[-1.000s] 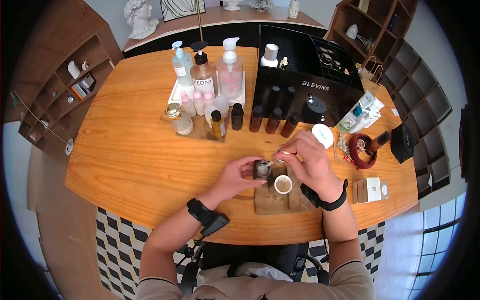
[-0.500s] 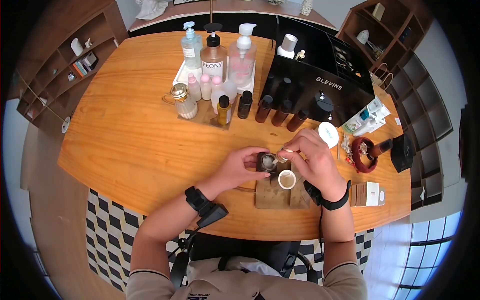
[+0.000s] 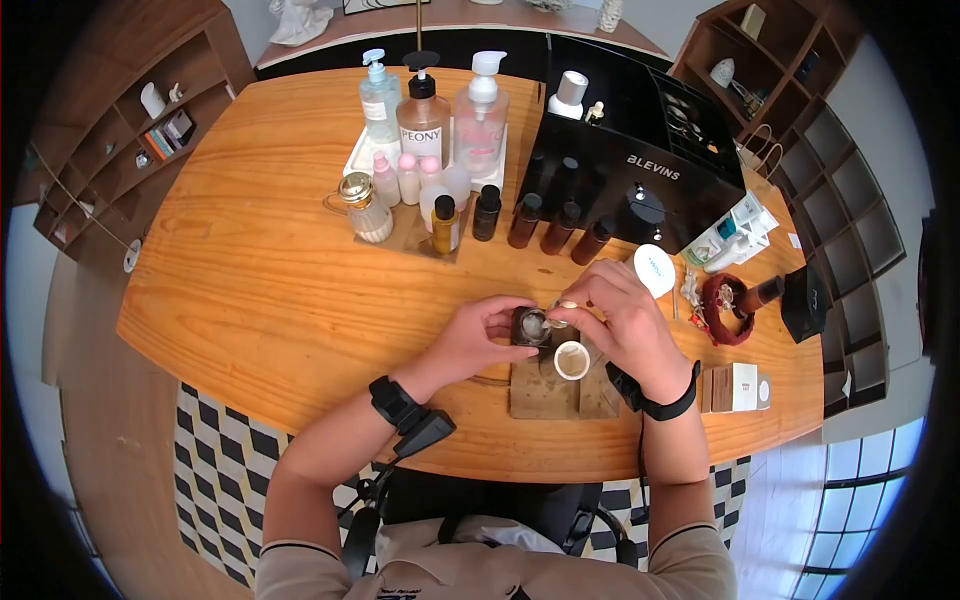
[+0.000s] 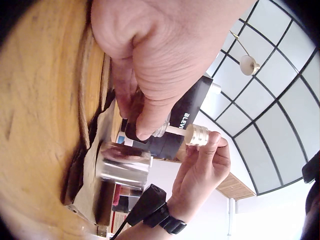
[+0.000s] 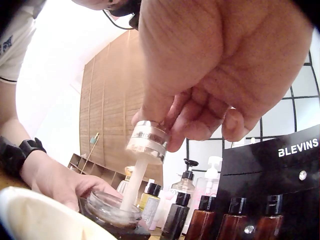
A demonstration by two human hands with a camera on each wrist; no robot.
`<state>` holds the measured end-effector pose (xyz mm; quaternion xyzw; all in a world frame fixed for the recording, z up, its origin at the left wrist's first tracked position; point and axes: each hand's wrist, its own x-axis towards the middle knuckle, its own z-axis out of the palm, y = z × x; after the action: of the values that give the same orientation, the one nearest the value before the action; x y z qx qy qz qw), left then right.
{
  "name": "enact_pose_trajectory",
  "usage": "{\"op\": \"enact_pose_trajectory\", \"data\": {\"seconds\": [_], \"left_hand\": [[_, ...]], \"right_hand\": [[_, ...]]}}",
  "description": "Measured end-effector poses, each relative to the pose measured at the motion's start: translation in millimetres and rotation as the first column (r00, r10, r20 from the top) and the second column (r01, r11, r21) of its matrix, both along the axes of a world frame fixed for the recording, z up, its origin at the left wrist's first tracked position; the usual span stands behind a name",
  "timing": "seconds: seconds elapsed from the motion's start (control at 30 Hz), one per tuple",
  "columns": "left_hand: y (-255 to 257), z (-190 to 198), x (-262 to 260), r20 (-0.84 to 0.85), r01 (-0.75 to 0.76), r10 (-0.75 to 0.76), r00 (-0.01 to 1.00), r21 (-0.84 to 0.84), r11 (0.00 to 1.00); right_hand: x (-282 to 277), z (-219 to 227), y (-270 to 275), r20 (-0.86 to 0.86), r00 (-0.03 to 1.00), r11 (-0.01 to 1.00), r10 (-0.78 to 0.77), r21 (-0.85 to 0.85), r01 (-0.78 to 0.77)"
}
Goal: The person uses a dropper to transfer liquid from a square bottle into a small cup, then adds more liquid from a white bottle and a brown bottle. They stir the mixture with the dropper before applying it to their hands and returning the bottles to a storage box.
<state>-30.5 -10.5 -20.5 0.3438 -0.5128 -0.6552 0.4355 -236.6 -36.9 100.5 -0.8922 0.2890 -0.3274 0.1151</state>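
Here, we identify the left hand (image 3: 480, 335) curled around a dark square-based glass jar (image 3: 531, 326), its thumb and fingers parted by the jar's width and gripping the sides. We see the thumb and forefinger of the right hand (image 3: 625, 325) nearly closed, pinching a silver cap (image 5: 146, 141); its other fingers are bent. From the cap, a pale stick (image 5: 135, 182) slants down into the jar's open mouth; we cannot tell whether its tip touches the contents. We note a whitish, translucent substance inside the jar, which sits at the far-left corner of a brown board (image 3: 545, 395). On this board, just beside the jar, we locate an open cup (image 3: 571, 361) with a white rim and a beige interior; we cannot identify the contents. We observe the left forearm entering from the lower left, hand at the jar's left side, and the right hand arched over from the right, fingertips pointing toward the jar.
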Motion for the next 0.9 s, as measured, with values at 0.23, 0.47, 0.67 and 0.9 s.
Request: {"op": "enact_pose_trajectory", "data": {"seconds": [0.23,0.47,0.67,0.9], "left_hand": [[0.2,0.2,0.6,-0.002,0.001,-0.001,1.0,-0.005,1.0],[0.0,-1.0,0.6,0.006,0.002,-0.002,1.0,-0.009,1.0],[0.4,1.6,0.7,0.012,0.006,-0.006,1.0,0.002,1.0],[0.0,-1.0,0.3,-0.005,0.006,-0.006,1.0,0.014,1.0]], "right_hand": [[0.2,0.5,0.1,-0.007,1.0,1.0,0.003,-0.005,-0.003],[1.4,2.9,0.4,-0.006,1.0,1.0,0.002,-0.026,-0.002],[1.2,2.9,0.7,0.001,1.0,0.999,-0.002,-0.04,0.002],[1.3,2.5,1.1,0.026,1.0,0.999,-0.008,-0.044,0.009]]}}
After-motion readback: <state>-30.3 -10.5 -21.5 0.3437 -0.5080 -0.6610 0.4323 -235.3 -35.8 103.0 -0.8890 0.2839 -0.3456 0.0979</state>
